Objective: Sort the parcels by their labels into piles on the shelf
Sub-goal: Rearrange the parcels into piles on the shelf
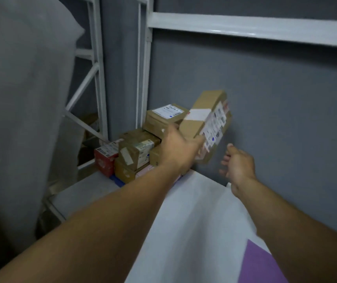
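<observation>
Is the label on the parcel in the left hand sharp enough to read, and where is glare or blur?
Head view: no, the label on the held parcel is smeared by motion, unreadable; the left hand gripping it and the right hand are soft. Head view: glare streaks the white shelf beam; the light is dim.

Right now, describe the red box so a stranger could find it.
Find the white metal shelf against the grey wall; parcels are piled in its back left corner. The red box stands at the pile's left end, the only red one among brown cardboard.
</observation>
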